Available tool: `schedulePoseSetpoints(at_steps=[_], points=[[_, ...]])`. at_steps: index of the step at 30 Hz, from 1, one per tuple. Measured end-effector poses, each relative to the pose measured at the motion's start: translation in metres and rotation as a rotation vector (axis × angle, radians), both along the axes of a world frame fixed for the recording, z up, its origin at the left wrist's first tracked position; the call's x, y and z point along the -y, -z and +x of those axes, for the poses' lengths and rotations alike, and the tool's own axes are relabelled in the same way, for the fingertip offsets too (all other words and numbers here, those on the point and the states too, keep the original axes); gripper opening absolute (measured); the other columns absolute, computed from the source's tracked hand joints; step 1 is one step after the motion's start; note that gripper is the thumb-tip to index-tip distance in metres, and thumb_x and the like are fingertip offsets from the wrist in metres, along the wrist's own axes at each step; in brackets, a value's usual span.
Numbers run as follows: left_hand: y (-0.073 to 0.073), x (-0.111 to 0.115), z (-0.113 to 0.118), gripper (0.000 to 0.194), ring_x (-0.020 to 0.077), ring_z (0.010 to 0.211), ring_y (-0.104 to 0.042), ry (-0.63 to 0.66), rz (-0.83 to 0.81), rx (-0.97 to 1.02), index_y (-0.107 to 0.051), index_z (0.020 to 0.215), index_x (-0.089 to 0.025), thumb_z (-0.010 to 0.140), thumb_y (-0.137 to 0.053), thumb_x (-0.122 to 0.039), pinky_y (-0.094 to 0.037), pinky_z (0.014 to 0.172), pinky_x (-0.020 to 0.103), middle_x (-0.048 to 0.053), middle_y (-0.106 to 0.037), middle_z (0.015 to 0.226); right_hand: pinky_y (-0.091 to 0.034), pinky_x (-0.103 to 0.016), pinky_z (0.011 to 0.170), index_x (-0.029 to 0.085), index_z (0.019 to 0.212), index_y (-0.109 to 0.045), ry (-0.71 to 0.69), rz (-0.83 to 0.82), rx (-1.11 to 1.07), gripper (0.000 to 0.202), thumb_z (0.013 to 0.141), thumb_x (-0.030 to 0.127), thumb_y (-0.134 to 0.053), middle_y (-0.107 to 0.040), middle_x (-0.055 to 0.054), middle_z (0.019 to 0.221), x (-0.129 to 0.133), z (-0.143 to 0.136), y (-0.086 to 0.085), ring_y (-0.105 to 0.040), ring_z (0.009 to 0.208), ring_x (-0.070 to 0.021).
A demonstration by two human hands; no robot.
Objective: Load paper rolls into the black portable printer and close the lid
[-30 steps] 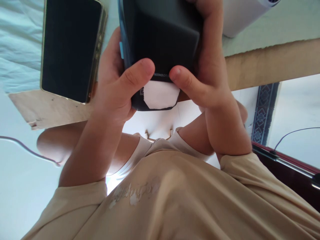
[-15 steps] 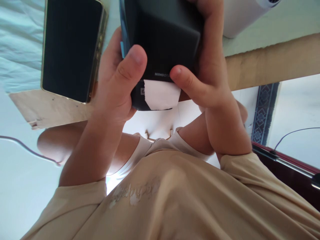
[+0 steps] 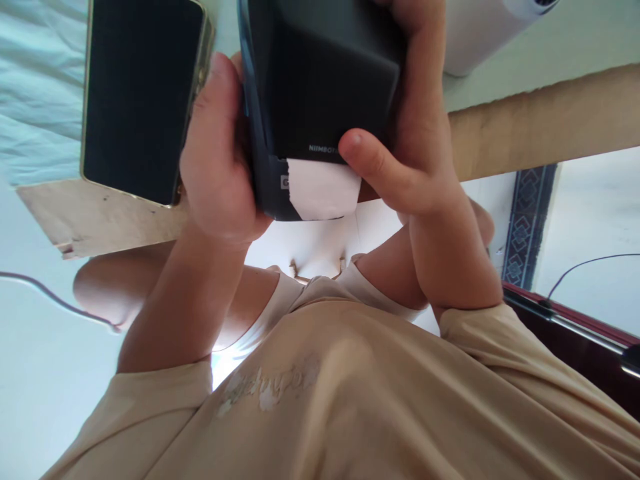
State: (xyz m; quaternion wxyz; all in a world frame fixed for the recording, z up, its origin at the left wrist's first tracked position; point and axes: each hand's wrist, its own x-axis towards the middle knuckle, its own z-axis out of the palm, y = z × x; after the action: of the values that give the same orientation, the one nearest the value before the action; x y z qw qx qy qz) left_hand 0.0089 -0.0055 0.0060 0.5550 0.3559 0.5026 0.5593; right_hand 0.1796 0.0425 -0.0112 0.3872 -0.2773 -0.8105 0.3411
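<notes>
A black label printer [image 3: 330, 87] marked NIIMBOT is held up between both hands at the top centre of the head view. From its lower end sticks out a piece of white paper [image 3: 324, 190]. My left hand [image 3: 215, 153] grips the printer's left side, its thumb pointing up along that edge and its other fingers hidden behind. On the right side my right hand [image 3: 405, 147] is closed round the printer, with the thumb lying across the front just above the paper. The printer's top end is cut off by the frame.
A dark-screened phone [image 3: 143, 100] lies on the table, left of my left hand. The table has a green cloth [image 3: 43, 100] and a bare wooden edge [image 3: 545, 117]. A white rounded object [image 3: 485, 33] stands at the upper right. A cable [image 3: 55, 300] runs at the left.
My left thumb has lifted off the printer's front and moved left to its side edge. The printer and my right hand have hardly moved.
</notes>
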Motion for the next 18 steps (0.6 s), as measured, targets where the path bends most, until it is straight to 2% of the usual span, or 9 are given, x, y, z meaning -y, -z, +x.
schedulePoseSetpoints(at_steps=[3, 7, 11, 15, 18], points=[[0.0049, 0.0013, -0.0003, 0.046, 0.0188, 0.154, -0.038, -0.017, 0.123, 0.178, -0.069, 0.103, -0.011, 0.101, -0.028, -0.032, -0.034, 0.13, 0.045, -0.001, -0.06, 0.108, -0.037, -0.021, 0.133, 0.016, 0.14, -0.034, -0.021, 0.002, 0.001, 0.061, 0.089, 0.047, -0.049, -0.041, -0.001, 0.146, -0.0003, 0.0008, 0.0004, -0.043, 0.144, -0.0084], [-0.0014, -0.0004, 0.0023, 0.058, 0.0202, 0.153, -0.042, 0.108, 0.061, 0.398, -0.065, 0.114, -0.01, 0.103, -0.012, -0.03, -0.044, 0.126, 0.047, 0.005, -0.062, 0.119, -0.035, -0.021, 0.134, 0.02, 0.141, -0.034, -0.022, 0.029, -0.007, 0.059, 0.089, 0.044, -0.048, -0.041, 0.002, 0.146, -0.0016, 0.0016, 0.0013, -0.043, 0.144, -0.0081], [-0.0017, -0.0011, 0.0019, 0.056, 0.0196, 0.151, -0.045, 0.114, 0.051, 0.45, -0.061, 0.12, -0.007, 0.103, -0.014, -0.033, -0.044, 0.127, 0.046, 0.006, -0.064, 0.118, -0.034, -0.025, 0.132, 0.017, 0.141, -0.033, -0.019, 0.067, 0.004, 0.058, 0.09, 0.043, -0.043, -0.04, 0.003, 0.145, -0.0005, 0.0012, 0.0018, -0.042, 0.145, -0.0096], [0.0045, -0.0003, -0.0015, 0.048, 0.0171, 0.143, -0.054, 0.075, 0.076, 0.422, -0.064, 0.111, -0.006, 0.103, -0.025, -0.031, -0.037, 0.132, 0.04, 0.003, -0.069, 0.105, -0.034, -0.023, 0.133, 0.021, 0.142, -0.032, 0.002, 0.069, 0.036, 0.056, 0.09, 0.042, -0.042, -0.039, 0.003, 0.147, 0.0021, 0.0014, 0.0005, -0.041, 0.146, -0.0087], [0.0047, -0.0006, -0.002, 0.045, 0.0185, 0.145, -0.052, 0.072, 0.048, 0.399, -0.064, 0.106, -0.006, 0.103, -0.027, -0.031, -0.04, 0.13, 0.045, 0.003, -0.068, 0.104, -0.032, -0.02, 0.134, 0.022, 0.142, -0.031, -0.018, 0.057, 0.055, 0.056, 0.091, 0.043, -0.041, -0.039, 0.002, 0.148, -0.0003, 0.0029, 0.0022, -0.039, 0.147, -0.0069]])
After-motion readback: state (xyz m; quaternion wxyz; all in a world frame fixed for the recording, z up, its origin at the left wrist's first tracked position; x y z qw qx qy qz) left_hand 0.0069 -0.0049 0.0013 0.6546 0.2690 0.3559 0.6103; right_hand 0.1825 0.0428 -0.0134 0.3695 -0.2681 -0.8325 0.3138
